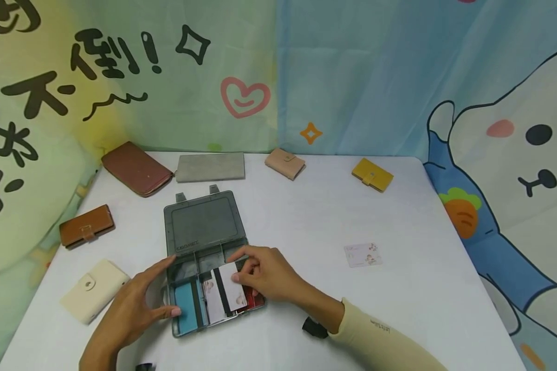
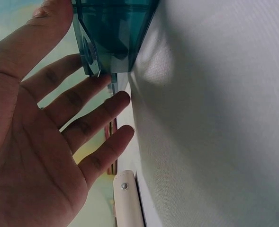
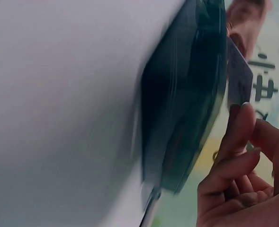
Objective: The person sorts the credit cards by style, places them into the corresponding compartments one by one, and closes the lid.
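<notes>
A grey-green plastic box point(image 1: 205, 219) with dividers lies on the table, its lid folded back. My left hand point(image 1: 136, 304) rests along its left side, thumb and forefinger touching the rim; the left wrist view shows the other fingers point(image 2: 96, 118) spread and fairly straight. With thumb and fingers, my right hand point(image 1: 271, 273) pinches a white card point(image 1: 232, 283) with a black stripe, tilted over the front compartments. A blue card point(image 1: 184, 309) lies in the front left compartment, a pale patterned card point(image 1: 212, 299) beside it, and a red card point(image 1: 255, 299) partly hidden at the right.
A pale printed card point(image 1: 363, 255) lies to the right. Around the box are a cream wallet point(image 1: 95, 291), a brown wallet point(image 1: 85, 226), a dark red wallet point(image 1: 136, 169), a grey wallet point(image 1: 210, 167), a pink wallet point(image 1: 284, 163) and a yellow wallet point(image 1: 373, 175). A printed curtain point(image 1: 353, 77) hangs behind.
</notes>
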The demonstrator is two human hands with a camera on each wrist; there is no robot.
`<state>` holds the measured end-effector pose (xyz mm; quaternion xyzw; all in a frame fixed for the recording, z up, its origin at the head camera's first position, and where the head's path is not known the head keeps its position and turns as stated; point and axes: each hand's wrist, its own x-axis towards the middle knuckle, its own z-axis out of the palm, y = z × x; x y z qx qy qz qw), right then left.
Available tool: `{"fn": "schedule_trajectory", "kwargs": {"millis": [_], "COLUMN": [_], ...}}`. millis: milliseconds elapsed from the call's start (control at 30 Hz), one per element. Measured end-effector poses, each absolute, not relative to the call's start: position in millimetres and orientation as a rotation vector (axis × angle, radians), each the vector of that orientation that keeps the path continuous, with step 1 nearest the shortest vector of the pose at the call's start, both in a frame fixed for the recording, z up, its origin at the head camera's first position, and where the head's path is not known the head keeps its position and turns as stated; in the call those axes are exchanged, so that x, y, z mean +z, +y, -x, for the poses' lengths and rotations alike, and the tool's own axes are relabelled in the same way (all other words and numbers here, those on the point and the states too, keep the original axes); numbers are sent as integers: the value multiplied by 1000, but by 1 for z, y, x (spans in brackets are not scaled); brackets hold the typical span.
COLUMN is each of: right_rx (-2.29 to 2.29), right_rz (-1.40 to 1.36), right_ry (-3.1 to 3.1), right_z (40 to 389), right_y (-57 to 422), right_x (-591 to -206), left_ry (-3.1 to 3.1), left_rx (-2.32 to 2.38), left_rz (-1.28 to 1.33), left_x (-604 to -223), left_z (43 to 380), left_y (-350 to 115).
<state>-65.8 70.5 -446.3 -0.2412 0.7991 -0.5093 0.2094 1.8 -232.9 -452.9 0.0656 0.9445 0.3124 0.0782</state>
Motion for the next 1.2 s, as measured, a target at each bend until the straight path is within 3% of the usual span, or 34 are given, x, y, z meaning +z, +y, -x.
{"fn": "schedule_trajectory", "kwargs": {"millis": [233,500,1200], "right_rx": [-1160,-1240,-1032], "right_rz": [818,833,462], "right_ry": [2423,2374,2641], "right_z": [57,70,100], "right_y": [47,72,271], "right_x": [-450,-450,-455], "left_ry": [2816,2830,2848], "left_rx": [935,948,961], "left_rz": [-190,-204,-225], "left_x": [-454,-454,-454], "left_z": [-1,-2,-2], "left_y": [-233,-233,-235]}}
